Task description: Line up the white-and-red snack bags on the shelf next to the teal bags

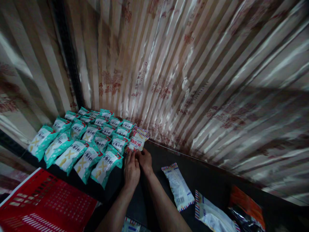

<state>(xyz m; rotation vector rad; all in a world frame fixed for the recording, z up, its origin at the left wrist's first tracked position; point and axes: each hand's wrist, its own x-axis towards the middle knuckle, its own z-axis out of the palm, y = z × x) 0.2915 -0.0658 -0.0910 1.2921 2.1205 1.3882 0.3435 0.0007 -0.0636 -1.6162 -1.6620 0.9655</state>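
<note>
My left hand (131, 169) and my right hand (145, 160) are side by side on a dark shelf (205, 178), both pinching the lower edge of a white snack packet with a red and blue striped border (138, 139). The packet stands tilted against the striped plastic backing. Directly to its left are several rows of teal snack packets (87, 145) overlapping one another.
Striped plastic sheeting (193, 74) covers the wall behind the shelf. Two more striped-border packets (178, 187) (212, 216) lie flat to the right, beside an orange and black packet (246, 206). A red plastic basket (43, 203) sits at the lower left. Another packet (131, 225) shows at the bottom edge.
</note>
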